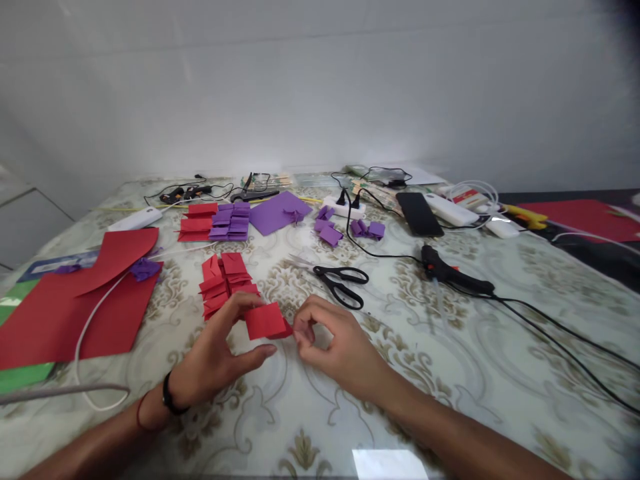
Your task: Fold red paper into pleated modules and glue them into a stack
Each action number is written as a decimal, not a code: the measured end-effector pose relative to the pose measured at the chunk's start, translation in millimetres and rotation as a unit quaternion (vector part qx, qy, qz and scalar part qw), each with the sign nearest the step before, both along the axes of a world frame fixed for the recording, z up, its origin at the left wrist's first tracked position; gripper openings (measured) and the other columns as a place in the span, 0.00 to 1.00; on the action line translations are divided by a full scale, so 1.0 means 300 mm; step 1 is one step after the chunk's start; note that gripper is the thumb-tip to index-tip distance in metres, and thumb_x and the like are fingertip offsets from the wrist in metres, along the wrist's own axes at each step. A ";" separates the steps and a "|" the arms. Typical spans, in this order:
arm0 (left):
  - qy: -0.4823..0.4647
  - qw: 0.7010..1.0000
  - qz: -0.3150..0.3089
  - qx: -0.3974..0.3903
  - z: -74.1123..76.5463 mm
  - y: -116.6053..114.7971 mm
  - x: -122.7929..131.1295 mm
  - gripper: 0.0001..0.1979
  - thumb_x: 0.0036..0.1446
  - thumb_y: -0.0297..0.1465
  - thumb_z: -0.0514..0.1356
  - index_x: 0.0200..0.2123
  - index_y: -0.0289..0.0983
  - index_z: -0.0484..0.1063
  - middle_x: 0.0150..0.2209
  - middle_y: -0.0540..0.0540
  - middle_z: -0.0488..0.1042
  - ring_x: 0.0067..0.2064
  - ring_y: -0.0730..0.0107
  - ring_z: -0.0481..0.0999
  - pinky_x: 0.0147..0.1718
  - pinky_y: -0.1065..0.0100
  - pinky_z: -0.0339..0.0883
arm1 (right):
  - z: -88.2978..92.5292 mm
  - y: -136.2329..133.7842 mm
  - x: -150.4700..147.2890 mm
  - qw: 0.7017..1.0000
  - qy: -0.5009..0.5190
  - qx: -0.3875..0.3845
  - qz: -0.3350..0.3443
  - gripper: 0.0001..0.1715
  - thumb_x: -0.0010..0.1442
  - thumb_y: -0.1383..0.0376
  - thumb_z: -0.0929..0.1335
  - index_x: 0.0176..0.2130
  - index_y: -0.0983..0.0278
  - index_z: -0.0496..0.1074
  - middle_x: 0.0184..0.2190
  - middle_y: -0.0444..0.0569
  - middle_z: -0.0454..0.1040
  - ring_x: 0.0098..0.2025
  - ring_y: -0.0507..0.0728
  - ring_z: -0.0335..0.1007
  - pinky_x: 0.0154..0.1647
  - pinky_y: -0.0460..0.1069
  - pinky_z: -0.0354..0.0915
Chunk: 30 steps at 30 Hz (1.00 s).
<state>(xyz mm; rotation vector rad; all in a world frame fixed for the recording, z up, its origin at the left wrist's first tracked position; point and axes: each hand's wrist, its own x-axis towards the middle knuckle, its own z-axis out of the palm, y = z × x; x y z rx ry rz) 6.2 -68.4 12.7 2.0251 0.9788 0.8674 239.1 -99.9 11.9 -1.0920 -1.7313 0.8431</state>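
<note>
A small folded red paper piece is between my two hands, low over the table. My left hand has its fingers behind the piece's upper left edge, with the thumb apart below it. The fingers of my right hand are pinched on the piece's pointed right end. Just beyond my left hand lie folded red pieces in two columns. Black-handled scissors lie open past my right hand. Farther back are a folded red stack and a purple stack.
Red sheets and a white cable lie at the left. A black glue gun with its cord is at the right. Behind are a phone, a power strip, purple pieces and a purple sheet.
</note>
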 end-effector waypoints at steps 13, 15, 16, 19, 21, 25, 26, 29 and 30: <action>0.010 0.993 0.096 0.065 -0.009 0.020 0.013 0.12 0.62 0.36 0.66 0.48 0.42 0.72 0.45 0.46 0.74 0.44 0.61 0.75 0.46 0.60 0.71 | -0.021 0.003 -0.006 0.999 -0.017 0.026 -0.014 0.09 0.56 0.75 0.67 0.31 0.62 0.67 0.31 0.43 0.67 0.33 0.53 0.65 0.36 0.48 0.62; 0.014 0.992 0.110 0.060 -0.011 0.024 0.012 0.11 0.60 0.36 0.68 0.43 0.40 0.71 0.39 0.48 0.74 0.40 0.63 0.74 0.41 0.62 0.71 | -0.022 0.001 -0.008 0.999 -0.016 0.029 -0.007 0.10 0.56 0.76 0.67 0.31 0.62 0.67 0.31 0.43 0.67 0.32 0.52 0.65 0.36 0.48 0.62; 0.019 0.993 0.108 0.046 -0.012 0.025 0.011 0.11 0.60 0.36 0.68 0.41 0.40 0.71 0.37 0.49 0.74 0.38 0.63 0.75 0.40 0.63 0.71 | -0.021 0.001 -0.008 0.999 -0.016 0.031 -0.006 0.10 0.56 0.76 0.67 0.31 0.62 0.67 0.31 0.43 0.67 0.32 0.52 0.65 0.36 0.48 0.62; 0.034 0.996 0.081 -0.017 -0.021 0.026 0.005 0.11 0.61 0.38 0.66 0.43 0.40 0.73 0.36 0.49 0.78 0.38 0.63 0.77 0.39 0.63 0.71 | -0.020 -0.001 -0.009 0.999 -0.018 0.039 -0.002 0.10 0.56 0.77 0.67 0.31 0.62 0.67 0.31 0.43 0.66 0.32 0.52 0.64 0.36 0.47 0.61; 0.024 0.996 0.064 -0.054 -0.029 0.025 0.004 0.12 0.62 0.39 0.66 0.45 0.41 0.74 0.40 0.48 0.80 0.41 0.62 0.79 0.41 0.63 0.73 | -0.018 -0.003 -0.010 0.999 -0.021 0.043 0.003 0.11 0.56 0.77 0.67 0.31 0.61 0.66 0.31 0.42 0.66 0.32 0.52 0.64 0.36 0.48 0.61; -0.018 0.994 0.042 -0.099 -0.027 0.023 0.007 0.12 0.62 0.39 0.66 0.45 0.41 0.75 0.43 0.47 0.82 0.45 0.60 0.80 0.46 0.62 0.74 | -0.015 -0.009 -0.010 0.998 -0.031 0.052 0.006 0.10 0.57 0.76 0.67 0.31 0.61 0.67 0.31 0.43 0.66 0.33 0.53 0.64 0.36 0.48 0.61; -0.023 0.993 0.032 -0.109 -0.022 0.022 0.008 0.11 0.63 0.39 0.66 0.44 0.40 0.76 0.43 0.46 0.82 0.46 0.60 0.81 0.47 0.62 0.74 | -0.014 -0.009 -0.010 0.998 -0.031 0.055 0.006 0.10 0.57 0.76 0.67 0.31 0.61 0.66 0.31 0.43 0.66 0.33 0.53 0.64 0.36 0.48 0.61; -0.027 0.991 0.001 -0.129 -0.004 0.017 0.012 0.08 0.64 0.37 0.64 0.41 0.39 0.78 0.42 0.46 0.83 0.45 0.61 0.82 0.47 0.63 0.75 | -0.014 -0.007 -0.011 0.998 -0.031 0.058 0.003 0.10 0.58 0.76 0.67 0.31 0.61 0.66 0.31 0.43 0.65 0.33 0.53 0.64 0.36 0.48 0.61; -0.028 0.992 -0.002 -0.126 0.001 0.015 0.013 0.07 0.64 0.36 0.65 0.40 0.39 0.79 0.41 0.47 0.84 0.44 0.61 0.82 0.46 0.64 0.75 | -0.014 -0.007 -0.011 0.998 -0.031 0.058 0.002 0.10 0.59 0.75 0.67 0.32 0.61 0.66 0.31 0.43 0.66 0.33 0.53 0.64 0.36 0.48 0.62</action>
